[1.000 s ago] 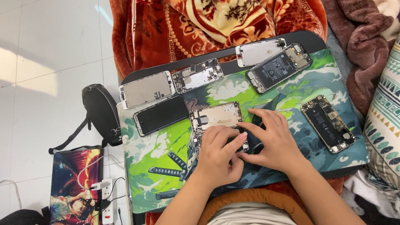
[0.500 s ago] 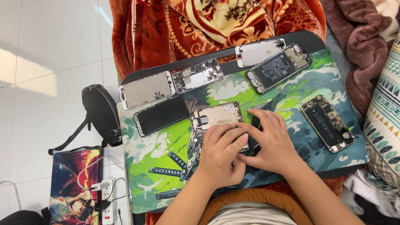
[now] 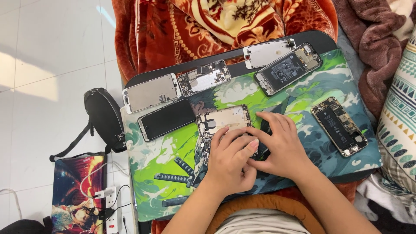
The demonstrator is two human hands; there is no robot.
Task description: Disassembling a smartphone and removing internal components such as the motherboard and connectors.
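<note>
Where the green illustrated mat [image 3: 173, 151] covers the black lap tray [image 3: 242, 65], an opened gold phone shell [image 3: 223, 119] lies near its centre, insides up, metal plate exposed. Left hand [image 3: 229, 167] rests fingers-down on the shell's lower end, loosely curled; right hand [image 3: 281, 145] lies beside it, fingers flat and together. Whether either pinches a small part, cannot tell.
</note>
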